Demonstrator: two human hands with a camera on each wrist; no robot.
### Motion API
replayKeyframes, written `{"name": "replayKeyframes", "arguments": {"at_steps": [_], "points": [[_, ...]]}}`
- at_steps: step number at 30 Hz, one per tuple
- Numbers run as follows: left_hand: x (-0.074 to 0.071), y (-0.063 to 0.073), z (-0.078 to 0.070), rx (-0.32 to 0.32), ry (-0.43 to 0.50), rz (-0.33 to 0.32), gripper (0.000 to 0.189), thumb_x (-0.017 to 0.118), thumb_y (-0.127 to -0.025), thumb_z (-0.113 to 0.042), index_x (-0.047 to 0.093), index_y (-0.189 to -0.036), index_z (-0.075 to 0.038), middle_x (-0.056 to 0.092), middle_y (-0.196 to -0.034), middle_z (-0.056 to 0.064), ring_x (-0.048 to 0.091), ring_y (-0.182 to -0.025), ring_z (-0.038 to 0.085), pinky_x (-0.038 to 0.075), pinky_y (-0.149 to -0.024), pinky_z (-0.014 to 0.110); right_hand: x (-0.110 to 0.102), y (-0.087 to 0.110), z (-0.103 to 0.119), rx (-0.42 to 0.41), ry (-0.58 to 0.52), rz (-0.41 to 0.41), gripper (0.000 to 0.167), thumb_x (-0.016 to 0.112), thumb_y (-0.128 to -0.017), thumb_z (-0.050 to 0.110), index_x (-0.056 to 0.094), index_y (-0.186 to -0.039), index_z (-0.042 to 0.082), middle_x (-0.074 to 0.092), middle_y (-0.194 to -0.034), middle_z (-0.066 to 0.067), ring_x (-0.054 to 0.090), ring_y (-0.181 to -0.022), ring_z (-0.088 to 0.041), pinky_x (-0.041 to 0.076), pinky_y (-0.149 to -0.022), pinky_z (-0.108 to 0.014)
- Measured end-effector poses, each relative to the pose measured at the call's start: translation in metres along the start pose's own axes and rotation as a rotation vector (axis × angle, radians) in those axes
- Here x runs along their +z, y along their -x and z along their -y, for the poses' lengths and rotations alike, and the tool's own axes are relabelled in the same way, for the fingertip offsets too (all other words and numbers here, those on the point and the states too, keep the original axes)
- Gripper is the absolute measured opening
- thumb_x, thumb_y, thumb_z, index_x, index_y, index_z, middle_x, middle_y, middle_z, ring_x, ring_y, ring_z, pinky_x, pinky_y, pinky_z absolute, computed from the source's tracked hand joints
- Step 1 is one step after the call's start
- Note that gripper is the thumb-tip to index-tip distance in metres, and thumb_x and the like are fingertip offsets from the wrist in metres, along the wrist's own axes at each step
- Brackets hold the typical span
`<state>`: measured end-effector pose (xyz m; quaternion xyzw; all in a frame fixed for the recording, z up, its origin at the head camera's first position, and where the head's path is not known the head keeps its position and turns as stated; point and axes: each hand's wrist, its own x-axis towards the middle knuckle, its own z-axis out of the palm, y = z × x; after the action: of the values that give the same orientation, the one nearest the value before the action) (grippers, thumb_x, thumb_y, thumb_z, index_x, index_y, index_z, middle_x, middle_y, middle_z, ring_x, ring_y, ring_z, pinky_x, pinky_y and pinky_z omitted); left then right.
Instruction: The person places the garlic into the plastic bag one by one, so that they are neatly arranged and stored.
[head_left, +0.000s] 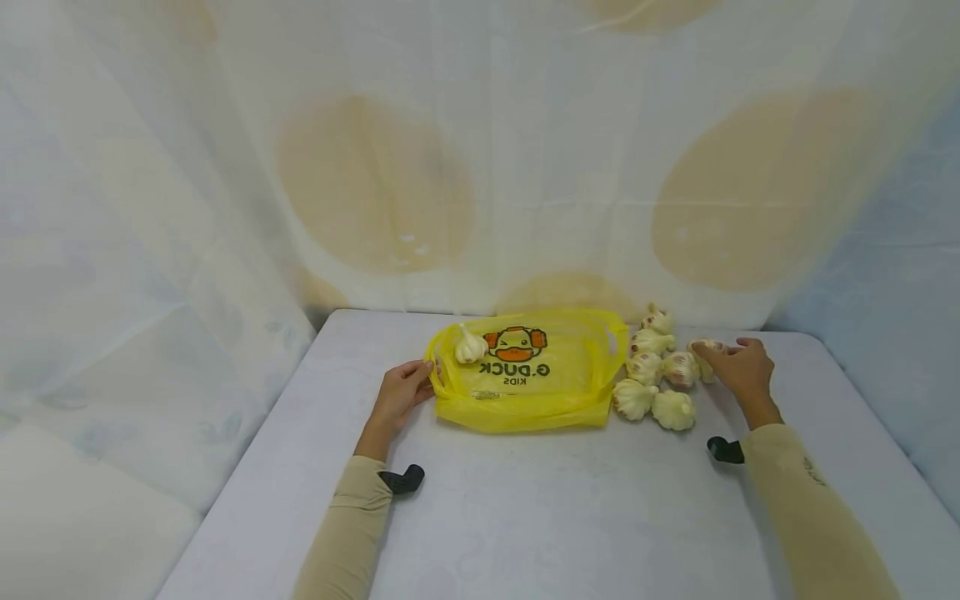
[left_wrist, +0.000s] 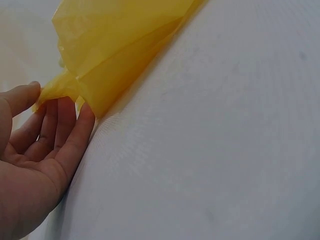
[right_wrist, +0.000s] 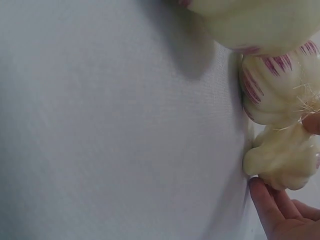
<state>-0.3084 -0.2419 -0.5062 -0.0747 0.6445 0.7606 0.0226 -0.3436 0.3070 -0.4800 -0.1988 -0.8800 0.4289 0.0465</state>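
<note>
A yellow bag [head_left: 566, 406] pinched in my left hand [head_left: 401, 396], a garlic bulb [right_wrist: 280, 155] gripped in my right hand [head_left: 744, 373]

The tabletop [head_left: 562, 517] before me is pale and plain, its far corners rounded, and it runs toward me between my two tan sleeves [head_left: 347, 508]. Behind its far edge hangs a pale cloth [head_left: 555, 208] with large round tan patches. On the left, a whitish cloth [head_left: 112, 350] bears faint leaf prints; on the right is a bluish-white cloth [head_left: 892, 300]. A black piece [head_left: 405, 479] sticks out at each wrist.

The bag lies across the far part of the tabletop between my hands, with a loose bulb [head_left: 471, 347] on it near its left end. A cluster of bulbs [head_left: 681, 369] sits just beside its right end, several touching.

Only the head view gives the bag's print [head_left: 516, 354]: a duck's face with orange, and lettering that reads backwards. The left wrist view shows my left fingers [left_wrist: 77, 135] and thumb drawn nearly together on the bag's crumpled edge, which rises in folds. From the head, my right hand partly covers its bulb; the right wrist view shows my thumb on one side and fingers [right_wrist: 263, 197] on the other, parted only as far as the bulb. It also brings out purple streaks on a neighbouring bulb [right_wrist: 272, 82], with a tuft of fine fibres [right_wrist: 307, 100].
</note>
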Motion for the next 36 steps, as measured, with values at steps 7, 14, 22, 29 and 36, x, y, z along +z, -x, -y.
{"name": "replayKeyframes", "arguments": {"at_steps": [7, 14, 22, 29, 36], "points": [[0.001, 0.000, 0.000, 0.000, -0.013, -0.003, 0.039, 0.064, -0.096, -0.024, 0.061, -0.121, 0.004, 0.065, -0.112, 0.016, 0.065, -0.097, 0.022, 0.056, -0.083, 0.034, -0.003, -0.001, 0.000, -0.013, 0.012, -0.032, 0.103, 0.059, -0.085, 0.063, 0.023, -0.146, -0.011, 0.042, -0.139, -0.033, 0.041, -0.126, -0.047, 0.039, -0.101, -0.056], [0.000, -0.001, -0.001, -0.024, -0.021, 0.002, 0.041, 0.064, -0.096, -0.027, 0.061, -0.124, 0.003, 0.062, -0.117, 0.019, 0.063, -0.101, 0.024, 0.055, -0.085, 0.034, -0.007, -0.001, 0.001, -0.100, 0.001, -0.111, 0.085, 0.066, -0.083, 0.057, 0.047, -0.132, -0.010, 0.050, -0.127, -0.028, 0.046, -0.115, -0.042, 0.042, -0.092, -0.054], [0.000, 0.000, 0.000, -0.022, -0.018, -0.005, 0.040, 0.065, -0.096, -0.025, 0.061, -0.123, 0.003, 0.062, -0.117, 0.019, 0.063, -0.102, 0.025, 0.055, -0.084, 0.034, -0.013, 0.001, 0.012, -0.248, -0.070, -0.199, 0.068, 0.067, -0.086, 0.053, 0.059, -0.130, 0.002, 0.061, -0.120, -0.020, 0.055, -0.088, -0.010, 0.047, -0.070, -0.024], [0.000, 0.000, 0.000, -0.006, -0.033, -0.006, 0.041, 0.065, -0.095, -0.027, 0.061, -0.123, 0.003, 0.063, -0.115, 0.018, 0.064, -0.101, 0.024, 0.056, -0.084, 0.035, -0.013, 0.010, 0.031, -0.314, -0.174, -0.177, 0.063, 0.071, -0.084, 0.051, 0.060, -0.135, 0.015, 0.062, -0.116, -0.006, 0.049, -0.084, 0.004, 0.044, -0.058, -0.013], [0.001, -0.001, -0.001, -0.009, -0.018, 0.005, 0.038, 0.065, -0.095, -0.026, 0.063, -0.120, 0.002, 0.064, -0.112, 0.016, 0.064, -0.099, 0.023, 0.055, -0.085, 0.035, -0.011, 0.016, 0.052, -0.382, -0.316, -0.176, 0.064, 0.077, -0.083, 0.038, 0.052, -0.134, 0.007, 0.056, -0.118, 0.000, 0.052, -0.098, -0.004, 0.045, -0.077, -0.014]]}}
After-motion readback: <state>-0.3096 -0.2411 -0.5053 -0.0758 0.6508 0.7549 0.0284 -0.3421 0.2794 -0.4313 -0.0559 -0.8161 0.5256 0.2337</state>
